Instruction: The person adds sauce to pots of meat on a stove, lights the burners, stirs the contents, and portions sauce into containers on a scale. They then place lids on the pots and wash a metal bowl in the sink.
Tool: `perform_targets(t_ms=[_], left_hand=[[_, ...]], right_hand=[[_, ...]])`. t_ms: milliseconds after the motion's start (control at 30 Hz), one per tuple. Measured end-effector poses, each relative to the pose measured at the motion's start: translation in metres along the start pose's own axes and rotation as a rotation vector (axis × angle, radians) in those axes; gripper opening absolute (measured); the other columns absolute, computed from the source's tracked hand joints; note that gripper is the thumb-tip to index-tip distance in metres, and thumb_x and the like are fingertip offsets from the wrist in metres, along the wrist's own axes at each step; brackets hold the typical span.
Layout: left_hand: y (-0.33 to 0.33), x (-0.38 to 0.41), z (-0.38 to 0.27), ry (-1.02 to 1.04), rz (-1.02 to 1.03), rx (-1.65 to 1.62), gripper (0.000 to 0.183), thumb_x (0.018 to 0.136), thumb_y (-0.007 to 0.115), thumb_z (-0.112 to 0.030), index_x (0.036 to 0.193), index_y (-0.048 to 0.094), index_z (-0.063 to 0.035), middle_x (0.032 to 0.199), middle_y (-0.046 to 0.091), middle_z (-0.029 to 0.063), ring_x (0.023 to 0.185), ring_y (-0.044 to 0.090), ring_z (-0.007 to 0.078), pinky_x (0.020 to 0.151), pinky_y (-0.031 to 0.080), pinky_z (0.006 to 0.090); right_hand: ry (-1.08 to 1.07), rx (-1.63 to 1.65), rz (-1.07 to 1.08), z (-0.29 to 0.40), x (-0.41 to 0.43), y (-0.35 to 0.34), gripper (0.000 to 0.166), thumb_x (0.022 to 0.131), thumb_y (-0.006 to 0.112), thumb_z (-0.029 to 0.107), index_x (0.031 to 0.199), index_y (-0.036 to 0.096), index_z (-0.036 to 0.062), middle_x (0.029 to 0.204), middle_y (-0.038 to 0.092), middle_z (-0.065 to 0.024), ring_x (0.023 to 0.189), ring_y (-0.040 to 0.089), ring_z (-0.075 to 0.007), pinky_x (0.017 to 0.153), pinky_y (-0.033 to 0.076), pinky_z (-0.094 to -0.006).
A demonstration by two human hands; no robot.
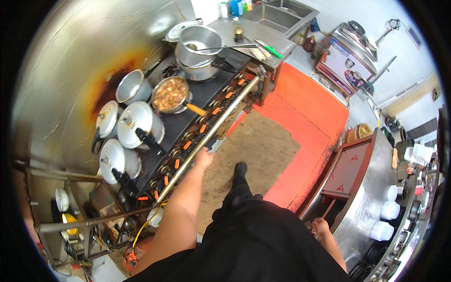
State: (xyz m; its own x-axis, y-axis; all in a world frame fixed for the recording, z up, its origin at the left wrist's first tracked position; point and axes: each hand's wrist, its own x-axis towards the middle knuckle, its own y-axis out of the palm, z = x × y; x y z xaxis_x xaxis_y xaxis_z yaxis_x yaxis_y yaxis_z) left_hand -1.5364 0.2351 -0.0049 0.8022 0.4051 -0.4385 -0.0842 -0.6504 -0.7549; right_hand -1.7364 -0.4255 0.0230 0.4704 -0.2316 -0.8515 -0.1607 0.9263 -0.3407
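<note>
My left hand [204, 158] is beside the metal rail [222, 122] along the front of the stove [197, 96]. Its fingers look curled; whether they touch the rail I cannot tell. Orange knobs [187, 144] line the stove front behind the rail. On the stove, a pan of chopped, browned food [171, 94] has its wooden handle [196, 109] pointing towards the rail. Lidded pressure cookers [135, 123] with black handles stand nearest me. My right hand [320, 227] is down by the steel counter's open cabinet [331, 208], fingers bent, their grip unclear.
A large pot with a ladle [199, 38] stands at the stove's far end, before a steel side table [262, 37] and sink [271, 17]. White containers [382, 231] line the right counter [366, 179]. A yellow cord [142, 229] hangs by a metal rack [67, 225]. Cardboard [260, 141] covers part of the red floor [306, 102].
</note>
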Motion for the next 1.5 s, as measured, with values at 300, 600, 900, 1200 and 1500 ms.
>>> perform_targets(t_ms=[300, 600, 900, 1200, 1500], left_hand=[[-0.011, 0.150, 0.000, -0.214, 0.063, 0.277, 0.041, 0.094, 0.056, -0.034, 0.110, 0.062, 0.0029, 0.118, 0.063, 0.0267, 0.109, 0.061, 0.0405, 0.088, 0.050, 0.0490], [-0.014, 0.154, -0.010, -0.456, -0.099, 0.352, 0.051, 0.087, 0.068, -0.047, 0.104, 0.069, 0.0013, 0.101, 0.071, 0.0222, 0.095, 0.068, 0.0392, 0.081, 0.053, 0.0483], [0.128, 0.144, -0.028, -0.590, 0.189, -0.151, 0.029, 0.093, 0.060, -0.021, 0.117, 0.065, -0.0055, 0.096, 0.069, 0.0164, 0.089, 0.067, 0.0321, 0.065, 0.054, 0.0466], [0.217, 0.206, -0.306, -0.521, 0.450, -0.151, 0.020, 0.091, 0.059, -0.015, 0.108, 0.068, -0.0073, 0.079, 0.063, 0.0115, 0.065, 0.060, 0.0261, 0.057, 0.052, 0.0403], [0.258, 0.247, -0.487, -0.412, 0.600, -0.138, 0.043, 0.086, 0.065, -0.019, 0.127, 0.060, -0.0105, 0.101, 0.066, 0.0126, 0.087, 0.063, 0.0304, 0.072, 0.054, 0.0428]], right_hand=[[-0.199, -0.405, 0.091, 0.026, 0.009, -0.015, 0.013, 0.092, 0.056, 0.012, 0.084, 0.061, 0.0023, 0.068, 0.059, -0.0022, 0.054, 0.058, -0.0170, 0.055, 0.052, -0.0341], [0.141, -0.012, -0.053, 0.124, 0.045, -0.026, 0.023, 0.092, 0.058, 0.015, 0.108, 0.065, -0.0003, 0.077, 0.065, -0.0098, 0.063, 0.063, -0.0182, 0.058, 0.054, -0.0329], [0.048, -0.169, 0.001, 0.084, 0.193, -0.076, 0.021, 0.086, 0.062, 0.019, 0.097, 0.068, 0.0021, 0.079, 0.066, -0.0115, 0.072, 0.065, -0.0236, 0.066, 0.052, -0.0348], [-0.206, -0.168, -0.165, 0.213, 0.308, -0.281, 0.022, 0.089, 0.062, 0.017, 0.103, 0.066, 0.0003, 0.085, 0.070, -0.0141, 0.076, 0.067, -0.0265, 0.070, 0.053, -0.0371], [-0.067, 0.347, -0.348, 0.312, 0.340, -0.424, 0.024, 0.094, 0.061, 0.014, 0.113, 0.060, -0.0001, 0.080, 0.066, -0.0105, 0.063, 0.062, -0.0190, 0.054, 0.051, -0.0323]])
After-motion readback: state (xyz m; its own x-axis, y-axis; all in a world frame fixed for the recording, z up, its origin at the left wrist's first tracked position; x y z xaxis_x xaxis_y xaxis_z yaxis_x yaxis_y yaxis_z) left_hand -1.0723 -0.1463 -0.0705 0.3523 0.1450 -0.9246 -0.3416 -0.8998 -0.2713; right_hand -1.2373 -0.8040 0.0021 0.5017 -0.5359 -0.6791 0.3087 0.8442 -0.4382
